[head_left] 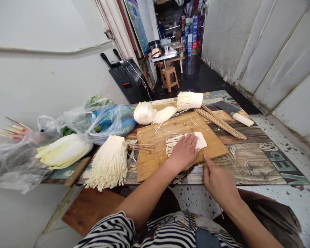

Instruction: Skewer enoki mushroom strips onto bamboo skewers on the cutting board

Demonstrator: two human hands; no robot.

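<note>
Creamy white enoki mushrooms (pixel 109 162) lie beside a tan wooden cutting board (pixel 155 151) and black-and-white striped sleeve (pixel 111 230).

"WEB" — on tabletop (pixel 274 162)

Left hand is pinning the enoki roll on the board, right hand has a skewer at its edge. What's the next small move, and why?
Probably push the skewer from the right hand straight into the roll: its tip sits at the near edge, and the left hand presses the roll flat on the cutting board.
</note>
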